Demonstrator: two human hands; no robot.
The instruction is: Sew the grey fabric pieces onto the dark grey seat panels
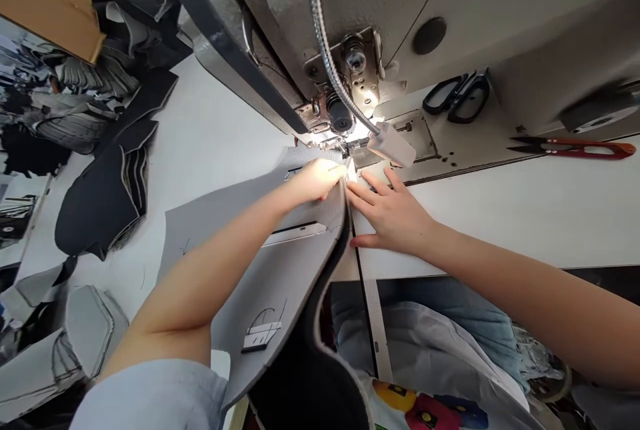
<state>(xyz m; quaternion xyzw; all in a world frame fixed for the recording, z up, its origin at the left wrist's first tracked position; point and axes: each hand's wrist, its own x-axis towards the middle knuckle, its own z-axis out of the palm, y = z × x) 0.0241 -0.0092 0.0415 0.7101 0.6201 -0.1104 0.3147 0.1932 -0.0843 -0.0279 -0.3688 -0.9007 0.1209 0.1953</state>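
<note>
Just in front of the needle area of the sewing machine (345, 110), my left hand (320, 180) is closed on the edge of a grey fabric panel (240, 207). The panel has a dark underside and carries white-and-black strips and loose threads. My right hand (393, 213) lies open on the white table, fingers spread, with its fingertips beside the panel's edge. A narrow black-and-grey strip (375, 323) runs from between the hands down over the table edge. The left fingertips partly hide the edge under the lit presser foot.
A small lamp (393, 145) on a flexible metal hose hangs close above my right hand. Black-handled scissors (457, 97) and red-handled thread snips (575, 148) lie to the right. Stacked dark pieces (107, 193), grey pieces (90, 327) and a cardboard box (53, 0) stand at left.
</note>
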